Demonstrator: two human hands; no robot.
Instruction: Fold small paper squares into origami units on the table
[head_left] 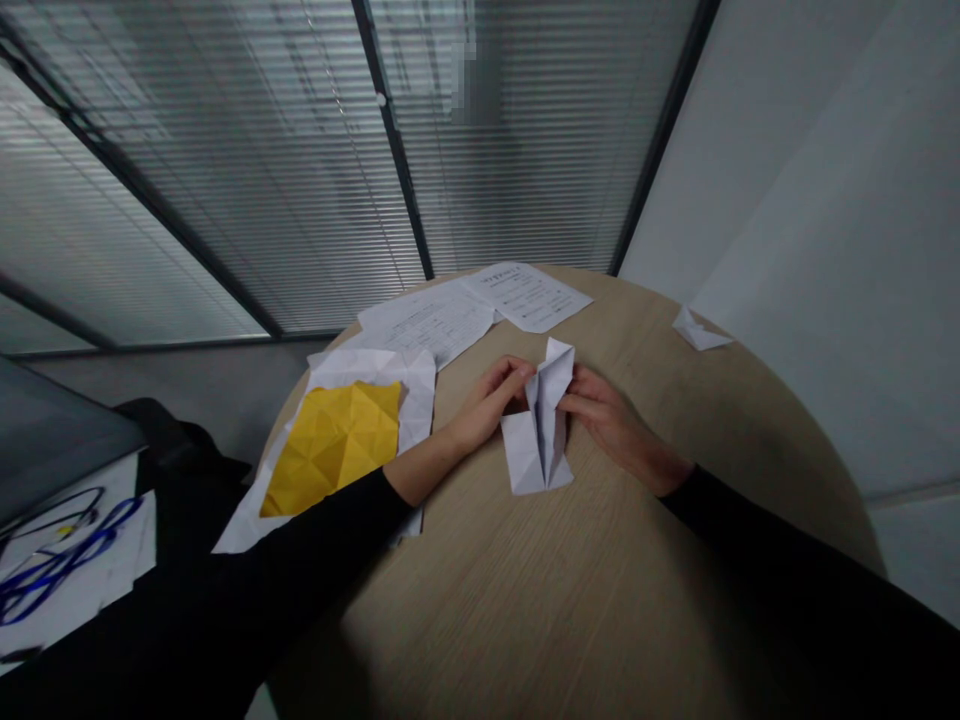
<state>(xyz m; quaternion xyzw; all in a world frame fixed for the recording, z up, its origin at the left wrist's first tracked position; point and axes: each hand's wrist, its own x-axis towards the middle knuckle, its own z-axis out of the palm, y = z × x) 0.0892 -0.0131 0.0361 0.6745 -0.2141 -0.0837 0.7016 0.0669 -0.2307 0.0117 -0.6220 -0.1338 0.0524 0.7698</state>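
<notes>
A partly folded sheet of white paper (553,400) stands between my hands over the table, with creased flaps and a deep vertical fold down its middle. My left hand (487,405) pinches its left side, thumb on top near the fold. On the other side, my right hand (600,410) grips the paper's right edge, some fingers hidden behind it. The lower flaps spread out toward me near the tabletop.
The round wooden table (465,600) carries a creased yellow sheet (337,450) on white creased paper (416,400) at left. Printed sheets (525,295) lie at the far edge, a small folded white paper (701,330) at right. Blue cables (67,570) rest at lower left.
</notes>
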